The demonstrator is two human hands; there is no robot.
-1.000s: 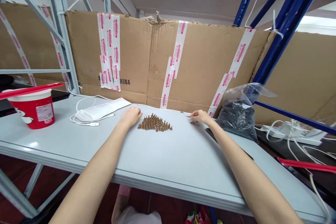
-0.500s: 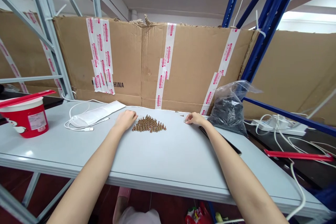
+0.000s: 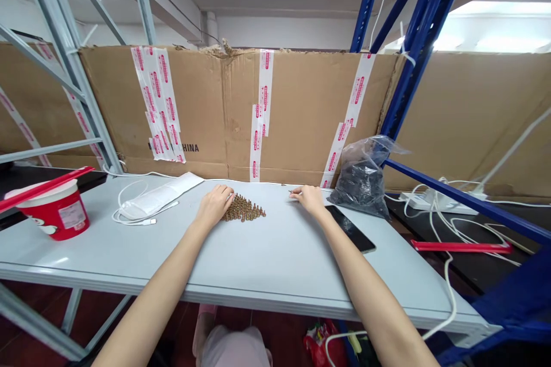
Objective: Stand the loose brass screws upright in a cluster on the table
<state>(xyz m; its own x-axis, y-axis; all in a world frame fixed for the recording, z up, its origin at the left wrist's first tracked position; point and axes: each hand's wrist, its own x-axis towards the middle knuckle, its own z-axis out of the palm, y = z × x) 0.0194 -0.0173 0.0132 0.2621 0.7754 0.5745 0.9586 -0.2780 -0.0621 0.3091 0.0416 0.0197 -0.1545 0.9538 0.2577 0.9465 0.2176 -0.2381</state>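
A cluster of small brass-coloured screws point(image 3: 245, 210) stands in rows on the grey table point(image 3: 267, 252). My left hand point(image 3: 213, 205) rests on the table with curled fingers, its fingertips touching the left edge of the cluster. My right hand point(image 3: 306, 198) lies further right, fingers pinched over a few loose screws point(image 3: 293, 191) near the cardboard wall; what sits between the fingertips is too small to make out.
A clear bag of dark screws point(image 3: 363, 178) stands at the right, with a black phone point(image 3: 350, 229) in front of it. A white pouch with cable point(image 3: 150, 199) and a red bucket point(image 3: 58, 210) lie left. Cardboard point(image 3: 267, 114) walls the back; a power strip point(image 3: 434, 202) sits far right.
The camera has tilted up and shifted right. My left hand has closed in on the screw cluster's edge. My right hand has slid slightly toward the cluster.
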